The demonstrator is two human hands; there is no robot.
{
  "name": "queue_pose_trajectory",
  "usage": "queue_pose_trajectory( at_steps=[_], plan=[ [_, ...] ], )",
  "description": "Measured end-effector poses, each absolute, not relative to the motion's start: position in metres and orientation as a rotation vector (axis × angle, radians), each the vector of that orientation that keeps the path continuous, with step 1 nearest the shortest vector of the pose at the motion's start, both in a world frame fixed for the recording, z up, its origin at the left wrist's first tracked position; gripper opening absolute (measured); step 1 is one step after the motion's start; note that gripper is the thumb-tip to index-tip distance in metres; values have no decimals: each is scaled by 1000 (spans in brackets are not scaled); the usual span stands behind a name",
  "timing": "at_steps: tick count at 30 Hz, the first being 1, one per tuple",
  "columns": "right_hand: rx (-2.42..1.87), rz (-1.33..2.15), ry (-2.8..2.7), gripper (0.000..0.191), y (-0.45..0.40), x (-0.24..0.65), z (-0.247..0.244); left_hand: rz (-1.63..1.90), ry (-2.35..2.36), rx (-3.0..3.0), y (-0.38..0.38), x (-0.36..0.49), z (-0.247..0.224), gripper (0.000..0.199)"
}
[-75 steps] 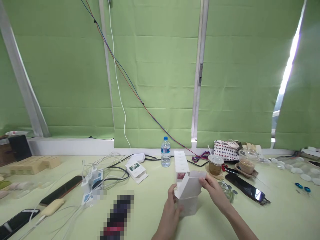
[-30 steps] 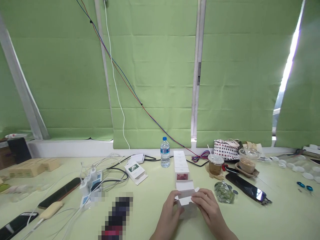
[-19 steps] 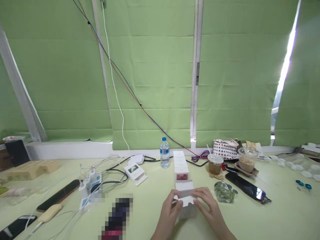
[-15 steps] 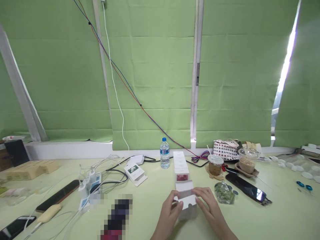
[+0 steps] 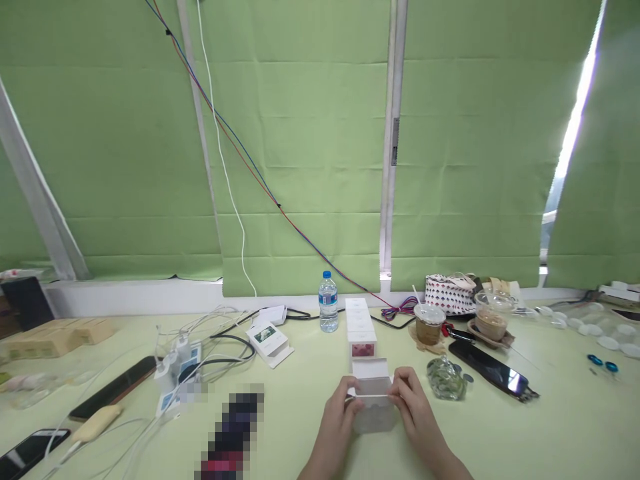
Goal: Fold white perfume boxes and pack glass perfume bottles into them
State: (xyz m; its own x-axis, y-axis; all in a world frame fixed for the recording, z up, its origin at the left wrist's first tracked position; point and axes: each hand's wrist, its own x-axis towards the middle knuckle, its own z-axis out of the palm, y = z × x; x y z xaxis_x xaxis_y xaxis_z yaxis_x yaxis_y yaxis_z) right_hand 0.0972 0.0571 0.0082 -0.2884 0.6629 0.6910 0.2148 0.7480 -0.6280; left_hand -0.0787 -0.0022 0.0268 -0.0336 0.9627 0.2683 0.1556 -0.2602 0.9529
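A small white carton (image 5: 374, 417) stands on the pale green table, its lid flap raised at the far side and its top open. My left hand (image 5: 336, 420) pinches the carton's left top edge between thumb and fingers. On the other side, my right hand (image 5: 416, 413) grips the right top edge near the corner. Just beyond the carton, a row of white boxes (image 5: 361, 323) runs away from me, the nearest showing a dark red picture on its front. The inside of the carton is only partly visible.
A water bottle (image 5: 329, 303) stands left of the box row. Right of my hands are a clear bag of green stuff (image 5: 446, 379), a drink cup (image 5: 429, 325) and a black phone (image 5: 493, 370). Leftward lie an opened white box (image 5: 270, 341), cables and a power strip (image 5: 170, 393).
The carton's near flap, which lay tilted up between my fingers, is now seen only as a thin edge. My right hand's fingers have drawn closer together at the right edge.
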Motion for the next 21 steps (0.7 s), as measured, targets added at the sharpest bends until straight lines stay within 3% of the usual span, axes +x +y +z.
queue_pose_trajectory(
  at_steps=[7,12,16,21],
  plan=[
    [-739,640,-1691,30,45,90,0,1349,1247,1502,-2,-80,23,14],
    [-772,914,-1430,36,43,89,2,1345,1246,1524,-4,-80,21,18],
    [-764,1113,-1349,32,48,94,7,1309,1232,1598,-7,-79,18,23],
    [-710,1115,-1456,29,54,102,12,1419,1213,1670,-7,-70,10,32]
  ],
)
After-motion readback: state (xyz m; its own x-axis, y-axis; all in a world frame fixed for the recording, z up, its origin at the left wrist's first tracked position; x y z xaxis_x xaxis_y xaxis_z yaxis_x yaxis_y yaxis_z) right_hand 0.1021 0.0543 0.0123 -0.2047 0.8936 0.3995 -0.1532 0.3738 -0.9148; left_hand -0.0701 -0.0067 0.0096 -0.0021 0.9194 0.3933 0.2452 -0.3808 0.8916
